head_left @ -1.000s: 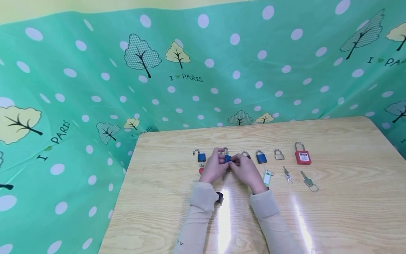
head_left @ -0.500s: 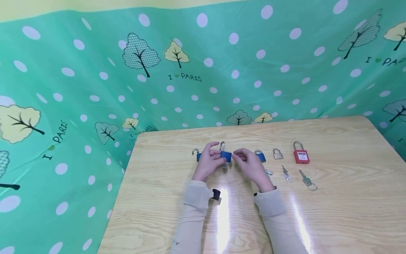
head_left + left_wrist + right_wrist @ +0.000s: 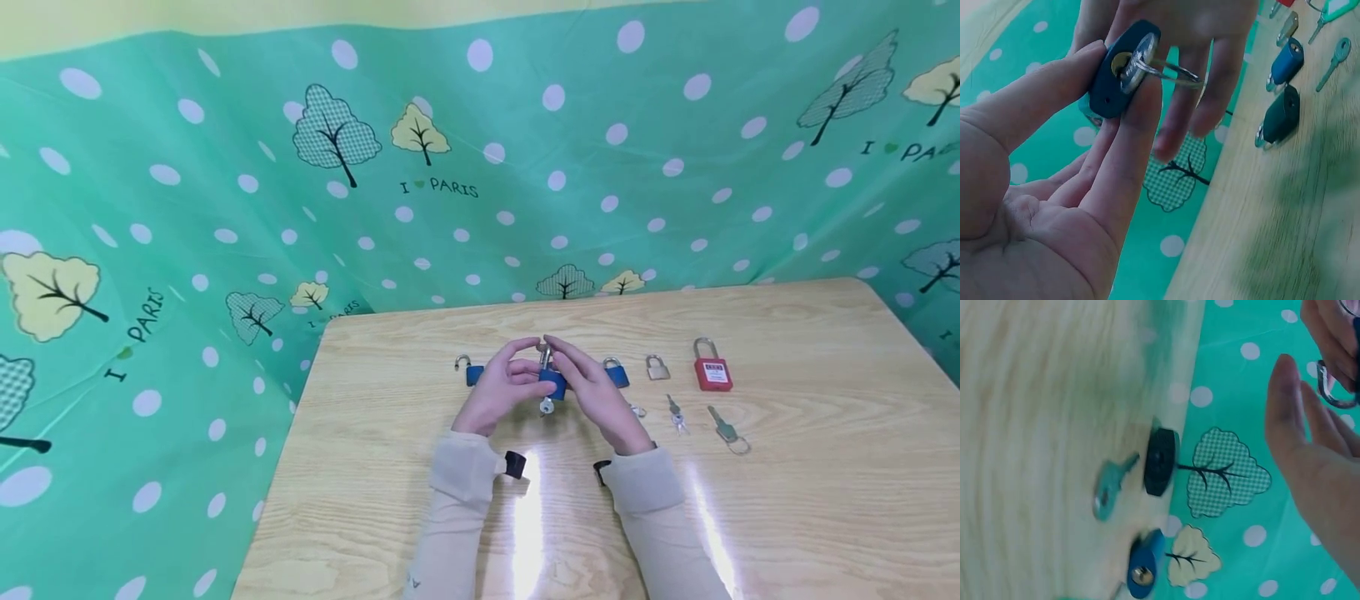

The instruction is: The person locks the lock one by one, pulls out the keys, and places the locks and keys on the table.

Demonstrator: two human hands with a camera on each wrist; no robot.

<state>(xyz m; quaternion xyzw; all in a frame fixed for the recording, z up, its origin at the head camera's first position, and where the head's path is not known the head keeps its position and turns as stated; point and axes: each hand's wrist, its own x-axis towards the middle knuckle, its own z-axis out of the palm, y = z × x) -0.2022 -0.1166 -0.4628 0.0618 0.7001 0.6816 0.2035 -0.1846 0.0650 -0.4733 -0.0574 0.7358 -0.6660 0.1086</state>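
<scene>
Head: the blue lock (image 3: 553,385), shackle (image 3: 545,358) pointing far, is above the table (image 3: 360,467), farther right and nearer than before. Left wrist: the left hand's (image 3: 1060,215) fingers pinch it, key (image 3: 1140,64) at its base. Right wrist: the right hand's (image 3: 1327,472) fingers extend beside the shackle.

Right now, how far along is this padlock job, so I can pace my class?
Done, it seems: the leftmost blue padlock lies with its shackle open. In hand: the left hand pinches a second blue padlock with a key in it; the right hand is near that lock's shackle. To do, probably: black padlock, third blue padlock, silver padlock and red padlock, with loose keys on the table.
</scene>
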